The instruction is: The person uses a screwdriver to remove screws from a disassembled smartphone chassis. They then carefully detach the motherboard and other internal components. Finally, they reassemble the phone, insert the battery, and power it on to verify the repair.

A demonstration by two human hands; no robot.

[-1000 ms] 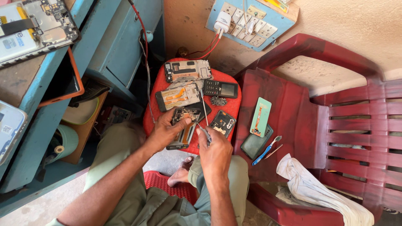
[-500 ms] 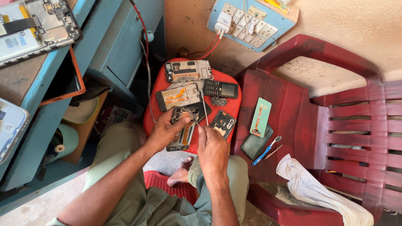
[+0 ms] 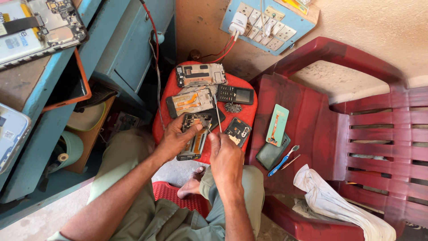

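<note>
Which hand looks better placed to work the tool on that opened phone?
Probably the right hand: it holds the thin tool beside the phone. The left hand rests on the phone, steadying it.

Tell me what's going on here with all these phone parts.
A seated person is working on an opened phone lying on a red stool. The left hand steadies the phone while the right hand holds a thin tool by its lower end, its tip pointing away over the stool. Other phone frames and a small keypad phone lie around it. A toothbrush and a white cloth rest on the red chair alongside.
</note>
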